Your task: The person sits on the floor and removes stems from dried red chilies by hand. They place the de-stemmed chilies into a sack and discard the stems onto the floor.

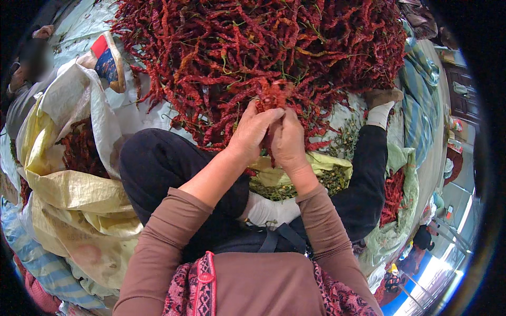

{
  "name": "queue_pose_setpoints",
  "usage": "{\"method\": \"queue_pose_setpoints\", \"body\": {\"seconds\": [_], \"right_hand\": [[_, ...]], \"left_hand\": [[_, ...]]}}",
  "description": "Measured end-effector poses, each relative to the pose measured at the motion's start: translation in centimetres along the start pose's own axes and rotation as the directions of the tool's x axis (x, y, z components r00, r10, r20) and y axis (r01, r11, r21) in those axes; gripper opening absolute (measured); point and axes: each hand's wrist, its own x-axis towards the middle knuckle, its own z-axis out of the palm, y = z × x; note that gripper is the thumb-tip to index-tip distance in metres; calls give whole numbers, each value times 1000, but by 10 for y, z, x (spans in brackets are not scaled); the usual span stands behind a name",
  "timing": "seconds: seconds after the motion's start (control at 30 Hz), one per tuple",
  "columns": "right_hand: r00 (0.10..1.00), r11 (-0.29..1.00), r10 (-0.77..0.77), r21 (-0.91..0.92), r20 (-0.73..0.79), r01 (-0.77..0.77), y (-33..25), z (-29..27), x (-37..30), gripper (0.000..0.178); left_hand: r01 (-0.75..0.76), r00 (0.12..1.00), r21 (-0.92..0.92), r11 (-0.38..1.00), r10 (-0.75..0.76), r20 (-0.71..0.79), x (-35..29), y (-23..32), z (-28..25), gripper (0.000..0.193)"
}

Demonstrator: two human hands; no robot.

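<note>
My left hand [253,128] and my right hand [288,138] meet close together in front of me, both closed on a small bunch of dried red chillies [274,96]. The bunch is a little blurred at its top, and a chilli tip pokes out below the fingers. Just beyond spreads a large heap of long, wrinkled red chillies [263,39] with green and tan stems. Under my wrists lies a yellowish sack [329,162] covered with green stem bits and scraps [329,180].
On the left stands an open cream and yellow woven sack [79,203] with red chillies [83,150] inside. A pale green sack [405,195] at the right also holds chillies [391,197]. A slipper [109,63] lies at upper left. Another person's hand [18,78] shows at the far left edge.
</note>
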Motion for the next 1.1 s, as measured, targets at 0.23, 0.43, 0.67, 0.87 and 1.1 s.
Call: {"method": "queue_pose_setpoints", "body": {"seconds": [0.23,0.43,0.67,0.87,1.1], "right_hand": [[996,930,84,359,4,-80,6,-14,7,16],[913,490,180,772,365,-406,-21,-32,6,27],[797,388,345,697,497,-603,-9,-41,0,29],[949,985,-159,18,-272,170,-40,-54,-4,8],[998,996,-4,-84,-60,-1,-30,-25,1,11]], "left_hand": [[34,992,-104,994,-20,126,-4,8,0,30],[111,976,-83,990,-92,199,-15,31,8,30],[160,966,-62,985,-143,214,-5,28,-4,22],[-7,1000,-76,997,5,-21,2,19,-5,12],[-100,995,-67,993,100,-2,1,16,1,12]]}}
